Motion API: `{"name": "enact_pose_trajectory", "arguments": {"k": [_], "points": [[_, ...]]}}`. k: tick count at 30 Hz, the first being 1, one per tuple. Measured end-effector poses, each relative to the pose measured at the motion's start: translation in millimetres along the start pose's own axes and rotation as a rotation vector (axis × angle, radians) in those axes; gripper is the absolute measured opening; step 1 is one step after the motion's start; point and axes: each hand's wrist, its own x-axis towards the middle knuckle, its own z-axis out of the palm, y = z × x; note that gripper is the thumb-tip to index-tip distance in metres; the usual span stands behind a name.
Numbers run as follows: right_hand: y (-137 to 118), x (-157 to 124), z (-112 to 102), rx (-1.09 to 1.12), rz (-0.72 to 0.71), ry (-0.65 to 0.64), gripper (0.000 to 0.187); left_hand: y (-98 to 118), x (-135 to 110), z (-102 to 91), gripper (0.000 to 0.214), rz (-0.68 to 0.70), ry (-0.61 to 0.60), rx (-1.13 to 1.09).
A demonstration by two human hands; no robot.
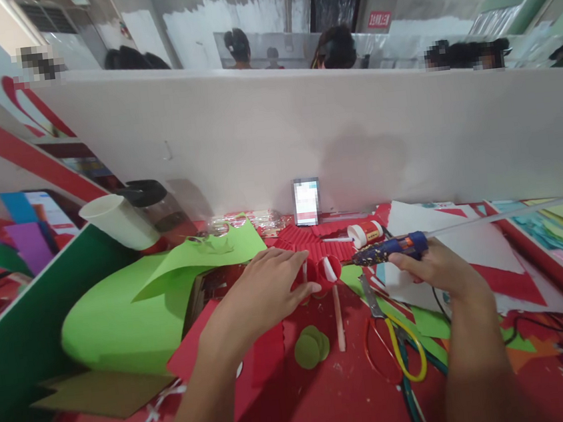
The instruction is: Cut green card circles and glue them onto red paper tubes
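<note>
My left hand (264,286) is closed in a pinch on a small red paper piece (324,272) with white strips, held just above the red tabletop (331,400). My right hand (436,267) grips a blue patterned glue gun (391,248) with a white glue stick out the back. The gun's nozzle points left and sits right at the red paper piece. Below the piece a white stick (339,316) lies on the table, with small green paper circles (310,347) beside it.
Scissors with red and yellow handles (394,347) lie right of centre. A glue bottle (364,233), a phone (307,201), curled green paper (121,315), a white paper cup (121,221) and scattered coloured paper sit around. A white partition (329,139) backs the table; other people sit beyond it.
</note>
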Motion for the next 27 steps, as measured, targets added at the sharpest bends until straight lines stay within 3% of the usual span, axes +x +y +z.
{"name": "enact_pose_trajectory", "arguments": {"k": [12, 19, 27], "points": [[3.5, -0.8, 1.1, 0.028, 0.028, -0.055, 0.038, -0.4, 0.0, -1.0, 0.036, 0.001, 0.004, -0.008], [1.0, 0.5, 1.3, -0.002, 0.002, -0.024, 0.039, -0.8, 0.5, -0.6, 0.039, -0.001, -0.001, -0.005], [1.3, -1.5, 1.3, 0.007, 0.048, -0.09, 0.037, -0.1, 0.1, -0.6, 0.038, 0.007, 0.004, -0.001]]}}
